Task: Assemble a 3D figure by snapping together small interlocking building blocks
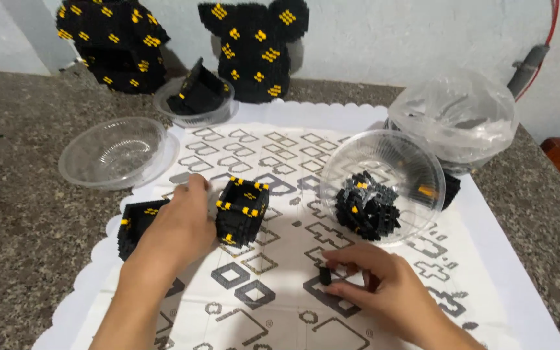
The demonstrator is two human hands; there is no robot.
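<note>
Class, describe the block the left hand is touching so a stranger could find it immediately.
Start at the white patterned sheet on the stone counter. Beside the left hand stands a hollow black cube of tiny bricks. Unlike the other black piece behind that hand, its top edges carry a ring of yellow studs.

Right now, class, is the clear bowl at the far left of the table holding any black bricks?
No, the clear bowl at the far left shows only its transparent inside, with no bricks in it.
</note>
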